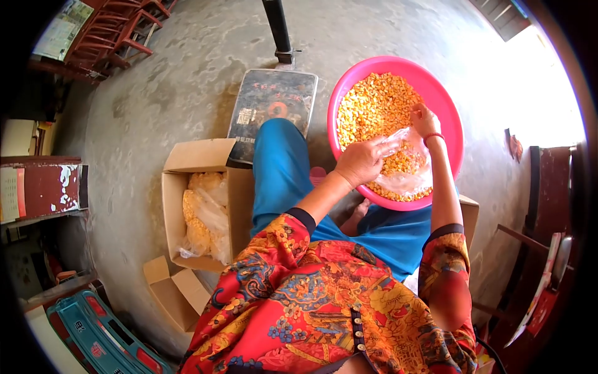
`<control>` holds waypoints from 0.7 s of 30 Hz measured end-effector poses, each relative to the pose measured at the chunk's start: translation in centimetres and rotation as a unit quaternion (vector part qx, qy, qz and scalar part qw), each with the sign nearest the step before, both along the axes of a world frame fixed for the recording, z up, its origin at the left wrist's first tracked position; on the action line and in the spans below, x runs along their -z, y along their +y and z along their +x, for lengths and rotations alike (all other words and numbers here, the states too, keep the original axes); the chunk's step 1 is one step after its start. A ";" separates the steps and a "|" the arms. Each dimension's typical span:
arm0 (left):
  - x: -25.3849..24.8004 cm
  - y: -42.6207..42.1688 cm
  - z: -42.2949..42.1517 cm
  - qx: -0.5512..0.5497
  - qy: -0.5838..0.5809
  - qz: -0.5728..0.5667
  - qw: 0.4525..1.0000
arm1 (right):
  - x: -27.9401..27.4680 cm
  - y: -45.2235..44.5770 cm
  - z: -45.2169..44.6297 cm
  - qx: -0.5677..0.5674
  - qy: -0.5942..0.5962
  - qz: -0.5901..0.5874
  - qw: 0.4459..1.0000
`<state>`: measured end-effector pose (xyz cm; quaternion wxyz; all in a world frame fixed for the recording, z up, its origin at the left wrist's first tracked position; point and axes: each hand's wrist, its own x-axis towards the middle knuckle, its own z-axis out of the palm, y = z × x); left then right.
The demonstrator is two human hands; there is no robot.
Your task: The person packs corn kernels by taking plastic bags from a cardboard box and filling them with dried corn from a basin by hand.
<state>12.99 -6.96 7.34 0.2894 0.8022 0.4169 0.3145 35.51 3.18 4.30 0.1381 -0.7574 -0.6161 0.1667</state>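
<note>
A large pink basin (456, 124) full of yellow corn kernels (374, 103) stands at my knees, right of centre. Inside it lies a clear plastic bag (411, 177) with kernels visible in or behind it. My left hand (363, 161) has its fingers closed on the bag's edge at the left of the basin. Over the kernels, my right hand (425, 120), with a red band at the wrist, is closed near the bag's upper right edge; what its fingertips hold is too small to make out.
A cardboard box (240, 209) with bagged corn (199, 230) stands left of my legs. Beyond it is a flat scale platform (274, 100) with a black post (277, 28). Red chairs (118, 31) stand far left, a teal case (103, 340) lower left.
</note>
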 end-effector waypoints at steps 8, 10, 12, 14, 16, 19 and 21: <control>0.1 0.0 0.2 0.006 0.011 -0.012 1.000 | 1.4 1.1 -4.2 -0.043 -0.001 -0.105 0.994; 0.1 0.1 0.1 0.005 0.015 -0.012 1.000 | 2.8 1.4 -5.0 -0.082 -0.009 -0.084 0.993; 0.3 0.1 0.2 0.003 0.000 -0.001 1.000 | 3.4 1.5 -5.4 -0.121 -0.018 -0.062 0.990; 0.3 0.1 0.2 0.001 0.001 -0.001 1.000 | 3.4 1.7 -5.6 -0.106 0.054 -0.084 0.989; 0.2 0.0 0.1 -0.003 0.003 -0.002 1.000 | 3.9 1.3 -5.1 -0.066 0.143 -0.071 0.985; -0.2 0.1 0.2 0.001 0.046 -0.037 0.998 | 4.0 1.3 -3.5 -0.010 0.523 -0.128 0.842; -0.4 0.1 0.2 -0.011 0.039 -0.035 0.999 | 3.1 0.9 -2.7 0.050 0.632 -0.178 0.752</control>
